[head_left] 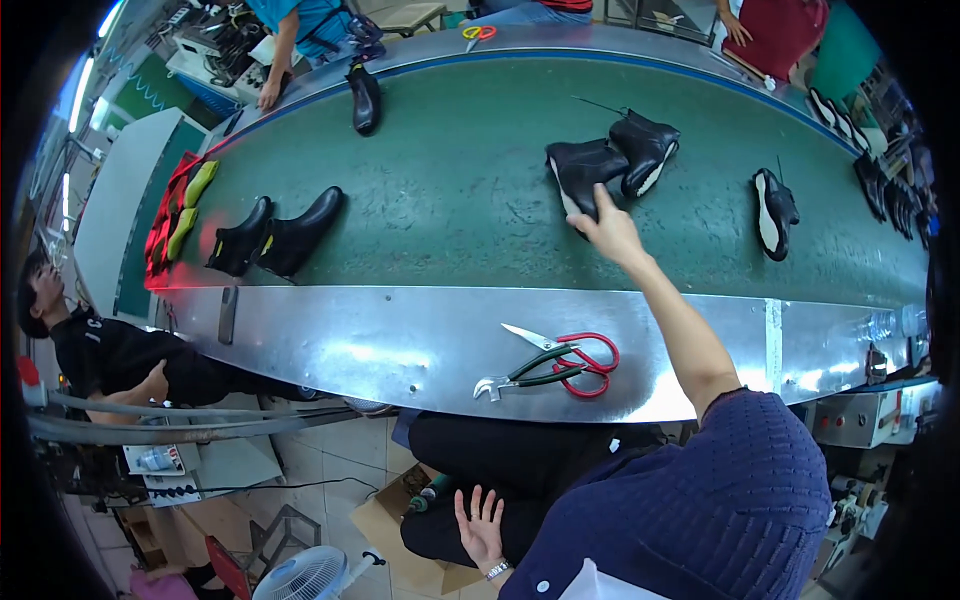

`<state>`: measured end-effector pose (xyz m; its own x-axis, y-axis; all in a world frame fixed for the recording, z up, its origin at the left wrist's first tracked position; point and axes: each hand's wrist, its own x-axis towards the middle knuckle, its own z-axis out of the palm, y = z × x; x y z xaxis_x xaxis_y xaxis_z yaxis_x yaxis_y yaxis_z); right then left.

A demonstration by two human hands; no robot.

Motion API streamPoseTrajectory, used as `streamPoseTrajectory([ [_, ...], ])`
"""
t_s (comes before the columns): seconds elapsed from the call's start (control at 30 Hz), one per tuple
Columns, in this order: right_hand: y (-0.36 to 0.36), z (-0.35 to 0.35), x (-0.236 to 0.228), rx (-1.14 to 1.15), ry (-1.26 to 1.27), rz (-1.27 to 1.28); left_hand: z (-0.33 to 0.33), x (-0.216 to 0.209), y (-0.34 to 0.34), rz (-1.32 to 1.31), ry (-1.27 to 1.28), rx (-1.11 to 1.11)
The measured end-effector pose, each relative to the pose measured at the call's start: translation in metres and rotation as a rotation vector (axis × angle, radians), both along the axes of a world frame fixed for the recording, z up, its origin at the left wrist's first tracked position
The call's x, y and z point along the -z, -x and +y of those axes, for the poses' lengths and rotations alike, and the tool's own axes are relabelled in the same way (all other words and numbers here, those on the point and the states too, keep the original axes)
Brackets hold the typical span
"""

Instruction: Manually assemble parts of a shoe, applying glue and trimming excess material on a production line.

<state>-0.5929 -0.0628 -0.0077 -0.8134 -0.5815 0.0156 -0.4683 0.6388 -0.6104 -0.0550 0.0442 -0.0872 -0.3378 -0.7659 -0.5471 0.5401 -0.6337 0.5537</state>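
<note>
My right hand [612,232] reaches over the green belt [440,220] and grips the lower end of a black boot [583,165], thumb and forefinger spread along it. White shows along the boot's sole edge. Leaning against it is a second black boot [648,148], with a thin strand sticking out behind. My left hand [481,527] rests palm up over my lap, fingers apart and holding nothing. On the metal ledge [440,345] before me lie red-handled scissors [590,362] and green-handled pliers [530,372], crossing each other.
Two black boots [275,235] stand left on the belt beside a red holder with yellow-green pieces [185,210]. Single shoes lie far [366,100] and right [773,215]. Yellow-and-red scissors [478,35] lie on the far ledge. Other people work around the line.
</note>
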Motion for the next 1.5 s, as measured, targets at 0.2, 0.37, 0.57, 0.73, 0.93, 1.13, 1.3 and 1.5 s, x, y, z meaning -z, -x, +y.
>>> streamPoseTrajectory([
  [0.2, -0.012, 0.02, 0.038, -0.066, -0.014, 0.088, -0.005, 0.0, 0.001, -0.037, 0.011, 0.015],
  [0.37, 0.003, 0.051, 0.066, 0.115, 0.102, -0.209, -0.008, 0.001, 0.001, -0.055, -0.012, 0.029],
  [0.57, 0.092, 0.07, 0.097, 0.479, 0.48, -0.351, -0.001, 0.003, 0.0, -0.089, 0.019, 0.067],
  [0.73, 0.184, 0.042, 0.089, 0.654, 0.45, -0.39, 0.002, 0.003, 0.003, -0.098, -0.011, 0.029],
  [0.93, 0.142, 0.005, 0.065, 0.53, 0.1, -0.158, -0.01, 0.014, 0.004, -0.116, -0.023, 0.033],
  [1.13, 0.112, 0.029, 0.064, 0.188, -0.005, 0.063, -0.01, 0.001, 0.001, -0.184, 0.023, 0.045],
  [1.3, 0.24, 0.053, 0.04, 0.366, 0.08, 0.374, -0.004, 0.005, 0.003, -0.241, -0.037, 0.055],
  [1.5, 0.344, 0.056, 0.078, 0.329, 0.022, -0.152, 0.001, 0.004, 0.007, -0.285, -0.057, 0.022],
])
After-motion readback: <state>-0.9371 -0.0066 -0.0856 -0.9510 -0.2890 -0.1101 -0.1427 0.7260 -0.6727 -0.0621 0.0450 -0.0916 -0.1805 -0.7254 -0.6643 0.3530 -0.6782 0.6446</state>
